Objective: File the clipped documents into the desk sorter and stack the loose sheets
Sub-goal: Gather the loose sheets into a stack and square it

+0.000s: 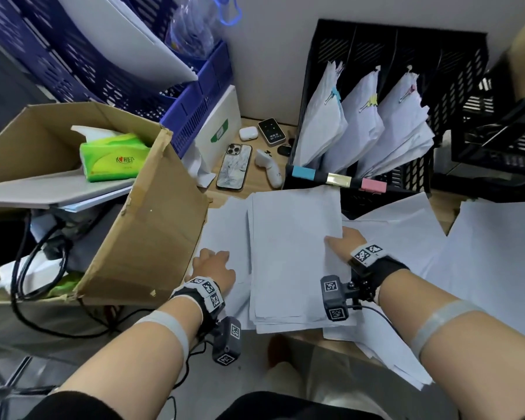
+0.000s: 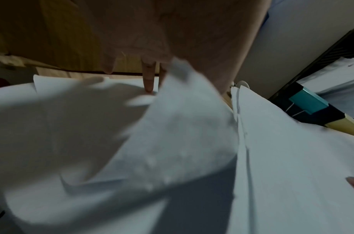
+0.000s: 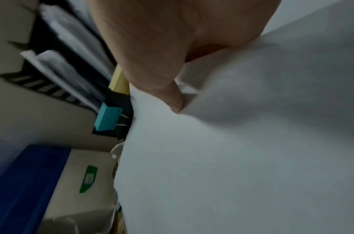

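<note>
A stack of loose white sheets (image 1: 294, 253) lies on the desk in front of me. My right hand (image 1: 341, 241) grips its right edge, with the thumb (image 3: 176, 102) on top and the other fingers hidden beneath. My left hand (image 1: 214, 265) is at the stack's left side and pinches a single loose sheet (image 2: 182, 110), which curves up into the hand; one finger (image 2: 148, 82) points down at the paper below. The black desk sorter (image 1: 406, 56) behind holds three clipped documents, with a blue clip (image 1: 335, 93), a yellow clip (image 1: 372, 101) and a pink clip (image 1: 411, 90).
An open cardboard box (image 1: 152, 237) with a green tissue pack (image 1: 112, 159) crowds the left. Blue trays (image 1: 194, 110) stand behind it. A phone (image 1: 234, 166) and small gadgets lie near the sorter. More loose sheets (image 1: 491, 253) spread at the right, below a black tray (image 1: 503, 131).
</note>
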Demonstrator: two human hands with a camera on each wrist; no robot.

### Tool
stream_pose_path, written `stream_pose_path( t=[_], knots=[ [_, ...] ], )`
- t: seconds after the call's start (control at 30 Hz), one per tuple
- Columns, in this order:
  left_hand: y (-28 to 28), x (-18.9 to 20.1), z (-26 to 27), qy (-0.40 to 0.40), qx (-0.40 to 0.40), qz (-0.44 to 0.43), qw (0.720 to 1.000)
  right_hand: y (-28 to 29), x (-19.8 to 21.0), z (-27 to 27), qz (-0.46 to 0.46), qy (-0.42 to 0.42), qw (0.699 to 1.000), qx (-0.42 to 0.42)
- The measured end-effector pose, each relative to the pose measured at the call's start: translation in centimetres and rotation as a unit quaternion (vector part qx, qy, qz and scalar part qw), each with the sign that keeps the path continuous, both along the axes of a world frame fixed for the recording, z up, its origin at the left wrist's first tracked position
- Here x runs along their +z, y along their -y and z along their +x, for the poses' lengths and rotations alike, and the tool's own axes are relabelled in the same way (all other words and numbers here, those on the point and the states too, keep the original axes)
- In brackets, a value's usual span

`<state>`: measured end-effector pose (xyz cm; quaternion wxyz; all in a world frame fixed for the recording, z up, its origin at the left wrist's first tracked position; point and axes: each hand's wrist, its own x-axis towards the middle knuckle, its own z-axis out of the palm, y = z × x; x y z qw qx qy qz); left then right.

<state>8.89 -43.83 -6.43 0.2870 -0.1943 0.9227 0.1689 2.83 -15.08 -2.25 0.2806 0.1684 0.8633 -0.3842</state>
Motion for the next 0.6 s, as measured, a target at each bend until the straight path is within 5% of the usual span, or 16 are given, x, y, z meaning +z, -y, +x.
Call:
stream_pose_path(
  t=[0.33, 0.6],
  knots=[
    [0.3, -0.2, 1.1, 0.059, -0.074, 0.001, 0.996, 0.2, 1.9, -0.9, -0.068, -0.059, 0.993, -0.078],
    [1.3, 0.5, 0.2, -0.015, 0.091, 0.044, 0.995, 4.6, -0.7, 1.4, 0.019, 0.072, 0.997, 0.023]
  ],
)
